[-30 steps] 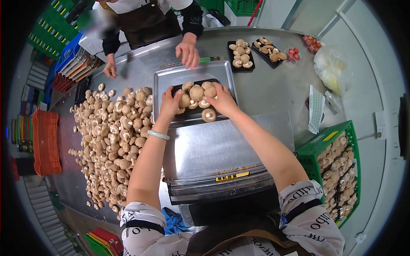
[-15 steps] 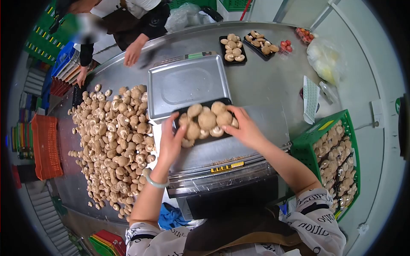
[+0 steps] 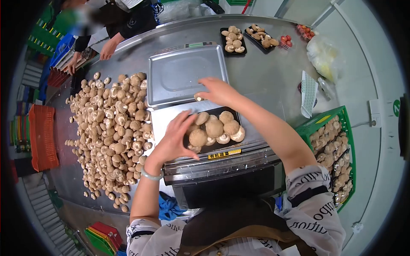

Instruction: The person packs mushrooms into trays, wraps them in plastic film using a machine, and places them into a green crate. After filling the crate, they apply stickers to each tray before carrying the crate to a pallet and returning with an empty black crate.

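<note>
A black tray of brown mushrooms (image 3: 214,127) lies on the metal surface just below the scale (image 3: 188,79). My left hand (image 3: 174,135) is at the tray's left end, fingers spread and slightly blurred, with nothing gripped. Over the lower right part of the scale plate is my right hand (image 3: 218,91), with a small mushroom (image 3: 199,97) at its curled lower fingers. Its thumb and index side point left, apart from the mushroom. To the left of my left hand spreads a large pile of loose mushrooms (image 3: 112,128).
Two filled mushroom trays (image 3: 233,41) (image 3: 262,38) and tomato packs (image 3: 285,42) stand at the back. A green crate (image 3: 351,160) of packed mushrooms is at right, an orange crate (image 3: 43,137) at left. Another person's hands (image 3: 109,48) are at the upper left.
The mushroom tray has moved slightly down and right, and both hands have let go of it. My right hand has risen over the scale. The other person's hands have moved left.
</note>
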The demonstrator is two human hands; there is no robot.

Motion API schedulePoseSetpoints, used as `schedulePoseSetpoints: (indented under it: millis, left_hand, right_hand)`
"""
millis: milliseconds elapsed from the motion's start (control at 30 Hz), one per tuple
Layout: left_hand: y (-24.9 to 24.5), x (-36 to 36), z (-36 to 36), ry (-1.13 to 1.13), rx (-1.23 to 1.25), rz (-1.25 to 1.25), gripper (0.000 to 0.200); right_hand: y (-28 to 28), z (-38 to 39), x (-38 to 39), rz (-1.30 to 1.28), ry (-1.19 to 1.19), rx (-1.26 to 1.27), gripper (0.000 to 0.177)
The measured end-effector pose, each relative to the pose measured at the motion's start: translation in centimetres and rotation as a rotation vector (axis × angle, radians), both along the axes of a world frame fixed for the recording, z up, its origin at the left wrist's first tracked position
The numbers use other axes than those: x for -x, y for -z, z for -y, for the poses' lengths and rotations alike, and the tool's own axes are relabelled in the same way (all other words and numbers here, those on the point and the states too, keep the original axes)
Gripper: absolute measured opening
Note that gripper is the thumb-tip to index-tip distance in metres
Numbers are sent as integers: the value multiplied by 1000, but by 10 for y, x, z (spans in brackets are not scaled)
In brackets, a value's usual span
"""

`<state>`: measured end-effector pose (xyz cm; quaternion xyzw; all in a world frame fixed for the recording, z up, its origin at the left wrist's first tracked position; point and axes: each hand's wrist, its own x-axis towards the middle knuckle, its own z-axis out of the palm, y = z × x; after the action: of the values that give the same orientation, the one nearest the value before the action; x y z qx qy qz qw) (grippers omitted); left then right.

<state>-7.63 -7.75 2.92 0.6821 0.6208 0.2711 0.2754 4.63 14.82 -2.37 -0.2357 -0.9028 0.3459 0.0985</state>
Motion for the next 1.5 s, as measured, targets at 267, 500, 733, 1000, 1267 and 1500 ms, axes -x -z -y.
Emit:
schedulePoseSetpoints:
  millis: [267,500,733,1000,1267,1500]
  left_hand:
    - [6,-10,-10,-62,2,9,92]
    - [-13,-44,-12,-196,-60,-137,91]
    - [7,-59,-27,-166,-160,13,57]
    - [5,-51,-22,11,-205,3,54]
    - [13,-46,-21,-71,-216,206,71]
    - [15,-46,-18,-66,-188,6,83]
  right_hand:
    - [-17,-9,19,-60,68,279,23]
    - [-79,61,-93,-395,55,80,38]
    - [-58,81,-110,-460,246,162,39]
    - [-42,90,-106,-316,40,-37,38]
    - [-43,93,-108,-193,64,210,34]
    - [-46,93,-117,-303,115,-48,49]
